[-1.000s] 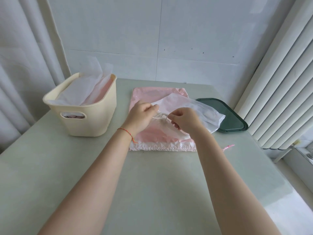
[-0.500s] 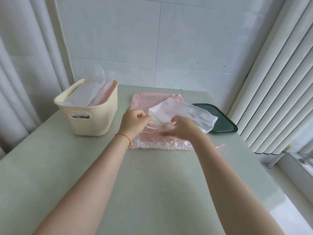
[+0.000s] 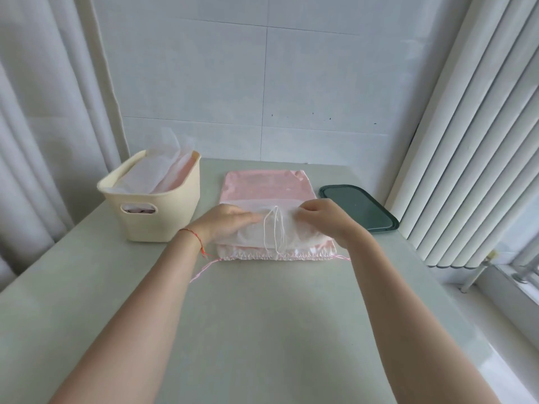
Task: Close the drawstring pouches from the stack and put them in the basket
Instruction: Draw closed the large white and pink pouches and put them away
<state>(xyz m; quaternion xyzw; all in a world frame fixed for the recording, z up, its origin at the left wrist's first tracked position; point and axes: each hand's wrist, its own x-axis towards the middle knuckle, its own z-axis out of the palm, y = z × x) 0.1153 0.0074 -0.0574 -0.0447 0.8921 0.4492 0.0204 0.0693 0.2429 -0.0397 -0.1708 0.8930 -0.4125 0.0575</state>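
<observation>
White drawstring pouch [image 3: 256, 228] lies folded on the pink pouch stack [image 3: 267, 188], mid tabletop [image 3: 262, 316], its white cord [image 3: 274, 228] trailing toward the near edge. Left hand [image 3: 227, 223] lies flat on the pouch's left side, fingers straight, pressing. Right hand [image 3: 326, 220] pinches the pouch's top edge, fingers curled. Cream basket [image 3: 157, 211] sits left of the stack, pouches already inside. Dark green tray [image 3: 358, 207] to the right.
</observation>
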